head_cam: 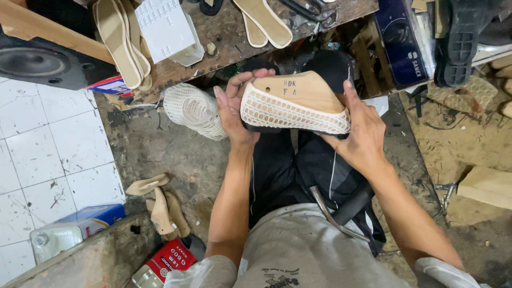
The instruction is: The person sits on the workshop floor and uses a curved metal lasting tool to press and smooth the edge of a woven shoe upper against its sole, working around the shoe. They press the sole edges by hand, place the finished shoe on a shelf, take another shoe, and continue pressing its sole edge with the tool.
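Note:
A wooden shoe last [296,92] wrapped in a white mesh upper [290,114] is held up over my lap, lying on its side. My left hand [233,109] grips its left end, fingers curled round the mesh. At the right end, my right hand [362,130] clasps it from below and behind, thumb on the wood. A dark sole edge shows under the mesh. A metal tool with a black handle [341,210] rests on my lap between my knees.
A roll of white mesh [193,110] lies left of my hands. The wooden bench [224,37] ahead carries beige insoles [120,37], a white plastic box [168,29] and pincers. Spare wooden lasts [160,205], a red tin [168,261] and a plastic bottle [56,238] sit lower left.

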`<state>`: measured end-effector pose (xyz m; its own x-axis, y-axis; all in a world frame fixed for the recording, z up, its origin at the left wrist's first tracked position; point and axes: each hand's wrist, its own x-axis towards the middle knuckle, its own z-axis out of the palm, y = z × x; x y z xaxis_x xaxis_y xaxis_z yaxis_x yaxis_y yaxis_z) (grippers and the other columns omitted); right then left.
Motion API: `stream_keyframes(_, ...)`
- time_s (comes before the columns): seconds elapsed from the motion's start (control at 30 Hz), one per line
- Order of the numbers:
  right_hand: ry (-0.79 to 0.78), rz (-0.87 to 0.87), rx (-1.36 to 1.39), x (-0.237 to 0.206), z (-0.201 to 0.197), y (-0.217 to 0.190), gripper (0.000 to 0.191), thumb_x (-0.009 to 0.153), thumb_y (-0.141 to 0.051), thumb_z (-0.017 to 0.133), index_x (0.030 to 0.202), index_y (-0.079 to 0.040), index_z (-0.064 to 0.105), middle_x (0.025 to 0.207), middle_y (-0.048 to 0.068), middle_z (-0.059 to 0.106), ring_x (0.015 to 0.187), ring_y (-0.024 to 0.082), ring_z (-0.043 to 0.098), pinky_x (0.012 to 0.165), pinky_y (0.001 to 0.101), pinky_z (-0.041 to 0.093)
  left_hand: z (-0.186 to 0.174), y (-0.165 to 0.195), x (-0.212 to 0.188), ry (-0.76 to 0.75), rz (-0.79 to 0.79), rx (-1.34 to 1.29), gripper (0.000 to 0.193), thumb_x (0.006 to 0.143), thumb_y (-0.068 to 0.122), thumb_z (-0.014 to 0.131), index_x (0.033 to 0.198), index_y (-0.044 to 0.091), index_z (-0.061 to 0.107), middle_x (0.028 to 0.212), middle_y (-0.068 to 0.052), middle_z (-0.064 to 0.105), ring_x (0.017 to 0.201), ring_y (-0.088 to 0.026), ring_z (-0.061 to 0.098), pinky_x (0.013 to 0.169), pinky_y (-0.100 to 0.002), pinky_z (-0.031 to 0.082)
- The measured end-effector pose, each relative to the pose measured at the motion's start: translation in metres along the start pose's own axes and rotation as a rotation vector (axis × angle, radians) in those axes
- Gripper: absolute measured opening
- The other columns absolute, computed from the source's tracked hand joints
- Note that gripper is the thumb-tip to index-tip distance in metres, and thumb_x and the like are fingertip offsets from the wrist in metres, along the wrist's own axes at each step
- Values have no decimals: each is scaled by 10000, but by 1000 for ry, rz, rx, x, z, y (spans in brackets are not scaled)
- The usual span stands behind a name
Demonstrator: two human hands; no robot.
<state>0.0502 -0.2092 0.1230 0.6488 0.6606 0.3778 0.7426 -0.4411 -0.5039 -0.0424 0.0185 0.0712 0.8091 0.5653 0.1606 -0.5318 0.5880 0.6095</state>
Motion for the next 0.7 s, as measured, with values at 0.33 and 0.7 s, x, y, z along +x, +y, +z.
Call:
stream_keyframes(0.33,-30,45,463,8,10,17,923,674,-157,947,1482,-4,528,1267,160,690,1155,302,683,1035,333,504,67,47,-7,-317,54,161,794,1018,644,555,1578,111,372,1552,-187,514,1463,-272,495,1259,-411,373)
stream_keyframes(0.7,-203,-135,1000,39,-35,-34,1192,650,-180,928,1654,-68,295,1639,159,446,1551,280,414,1311,428,314,113,88,-29,-399,507,1136,1108,818,61,959,1641,175,225,1543,-131,500,1495,-300,484,1283,-386,418)
